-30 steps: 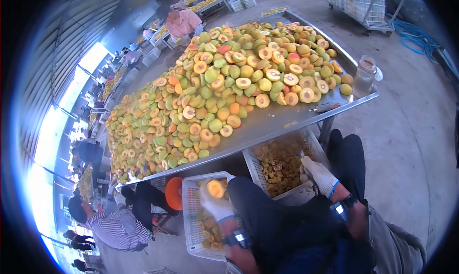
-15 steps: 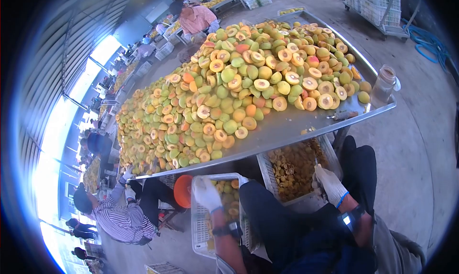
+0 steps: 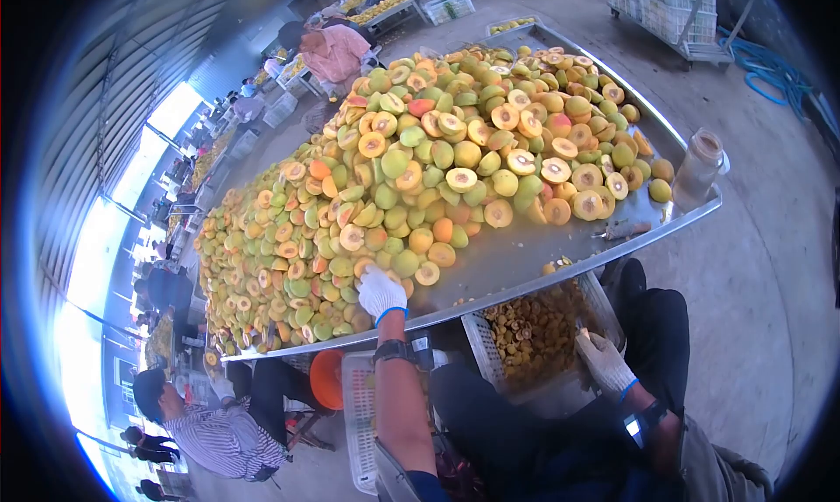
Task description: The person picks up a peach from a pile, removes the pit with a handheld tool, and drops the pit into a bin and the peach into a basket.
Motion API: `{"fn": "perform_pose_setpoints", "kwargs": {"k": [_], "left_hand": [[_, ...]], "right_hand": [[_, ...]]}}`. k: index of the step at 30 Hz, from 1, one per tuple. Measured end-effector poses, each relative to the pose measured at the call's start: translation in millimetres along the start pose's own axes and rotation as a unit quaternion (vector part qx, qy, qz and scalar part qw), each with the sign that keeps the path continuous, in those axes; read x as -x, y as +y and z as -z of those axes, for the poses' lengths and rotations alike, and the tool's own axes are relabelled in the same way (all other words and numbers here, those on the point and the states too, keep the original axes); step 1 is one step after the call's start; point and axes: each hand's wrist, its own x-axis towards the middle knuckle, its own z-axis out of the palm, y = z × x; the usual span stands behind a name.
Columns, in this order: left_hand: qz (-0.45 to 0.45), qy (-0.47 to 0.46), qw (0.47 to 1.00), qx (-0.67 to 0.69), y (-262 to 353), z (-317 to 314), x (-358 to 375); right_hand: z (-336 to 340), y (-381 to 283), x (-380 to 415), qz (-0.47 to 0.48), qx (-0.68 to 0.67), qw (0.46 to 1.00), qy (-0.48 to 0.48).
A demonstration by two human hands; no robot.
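A large metal table (image 3: pixel 490 283) bears a heap of halved yellow and green fruit (image 3: pixel 420 169). My left hand (image 3: pixel 381 294), in a white glove, reaches over the near edge and touches fruit at the front of the heap; its fingertips are partly lost among the pieces. My right hand (image 3: pixel 604 362), gloved too, is curled around the handle of a small tool (image 3: pixel 584 334) beside a white crate (image 3: pixel 481 349) of pits and scraps. Another white crate (image 3: pixel 360 414) stands below my left forearm, which partly hides it.
A co-worker in a striped shirt (image 3: pixel 223 436) sits at the left by an orange bucket (image 3: pixel 327 379). Another person (image 3: pixel 337 54) is behind the table. A jar (image 3: pixel 698 165) and a tool (image 3: pixel 626 229) lie at the table's right corner.
My left hand has moved up from the white crate to the fruit heap. My right hand stays beside the scrap crate. The view has shifted slightly.
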Motion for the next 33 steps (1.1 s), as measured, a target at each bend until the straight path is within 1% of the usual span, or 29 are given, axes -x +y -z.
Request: {"fn": "perform_pose_setpoints", "kwargs": {"k": [2,4,5,7,8,9,10,11,13,14,15,17,18,20,22,23,24,25,26,27,28,32,33], "left_hand": [[0.000,-0.012,1.000,0.011,-2,-1,2],[0.042,0.000,0.998,0.047,2,10,9],[0.037,-0.001,0.998,0.048,2,14,13],[0.028,0.039,0.994,0.100,-11,17,24],[0.038,-0.078,0.940,0.331,-24,21,28],[0.037,-0.081,0.940,0.329,-22,34,43],[0.120,-0.146,0.841,0.507,-11,57,64],[0.199,-0.204,0.696,0.659,0,76,85],[0.190,-0.225,0.568,0.768,15,88,126],[0.197,-0.252,0.522,0.791,22,91,144],[0.202,-0.253,0.492,0.808,31,96,163],[0.192,-0.258,0.465,0.825,47,102,192],[0.194,-0.263,0.461,0.825,55,109,204],[0.197,-0.282,0.416,0.842,68,122,220],[0.187,-0.284,0.411,0.846,78,125,234],[0.177,-0.279,0.408,0.851,83,125,240],[0.172,-0.291,0.381,0.861,86,120,246],[0.171,-0.291,0.379,0.862,89,121,252],[0.177,-0.300,0.341,0.873,93,125,257],[0.183,-0.309,0.303,0.882,96,127,261],[0.204,-0.302,0.335,0.869,101,127,263],[0.192,-0.294,0.334,0.875,113,136,273],[0.190,-0.292,0.338,0.875,114,137,274]], "right_hand": [[-3,-2,0,-0.006,-0.001,1.000,-0.005],[-5,-9,3,-0.005,0.030,0.999,-0.008],[-4,-8,4,-0.005,0.027,1.000,-0.006],[-4,-6,5,0.005,0.041,0.999,-0.018],[-4,-9,9,0.003,0.038,0.999,-0.016],[-6,-16,14,0.008,0.061,0.998,-0.027],[-8,-22,18,0.013,0.086,0.995,-0.038],[-11,-24,20,0.011,0.085,0.996,-0.038],[-18,-25,27,0.075,0.096,0.990,-0.071],[-22,-20,29,0.126,0.115,0.983,-0.074],[-27,-20,34,0.121,0.114,0.984,-0.067],[-33,-24,41,0.188,0.129,0.968,-0.108],[-33,-25,44,0.177,0.169,0.962,-0.121],[-33,-31,55,0.186,0.187,0.958,-0.113],[-35,-32,64,0.222,0.208,0.948,-0.095],[-35,-33,67,0.221,0.210,0.948,-0.091],[-34,-35,70,0.233,0.221,0.943,-0.086],[-33,-37,72,0.245,0.231,0.938,-0.082],[-33,-34,70,0.246,0.232,0.938,-0.081],[-33,-30,66,0.260,0.261,0.928,-0.061],[-32,-27,65,0.273,0.289,0.916,-0.040],[-30,-30,71,0.277,0.293,0.915,-0.024],[-29,-27,70,0.293,0.297,0.909,-0.014]]}}
